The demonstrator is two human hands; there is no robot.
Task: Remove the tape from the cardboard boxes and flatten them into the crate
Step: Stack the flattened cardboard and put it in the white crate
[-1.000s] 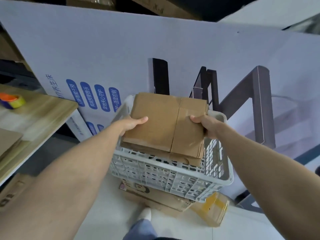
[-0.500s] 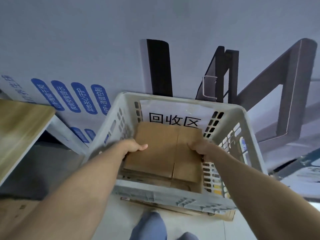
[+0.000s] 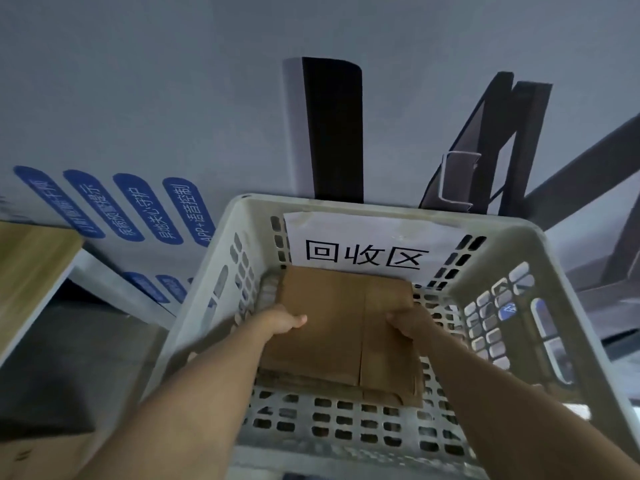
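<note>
- While both arms reach down into the white plastic crate (image 3: 571,306), its four slotted walls close round them; bare perforated floor shows on the near side and to the right of the load.
- Left hand (image 3: 280,322) grips the left edge of the flattened cardboard box (image 3: 332,327), thumb on top; right hand (image 3: 412,323) grips the right edge, fingers curled.
- That brown sheet, creased down its length, sits low in the crate over a stack of folded cardboard (image 3: 391,398).
- White paper label (image 3: 367,251) with black characters covers the far wall.
- Wooden tabletop (image 3: 31,258) stands left, apart; a printed board (image 3: 173,116) rises behind.
</note>
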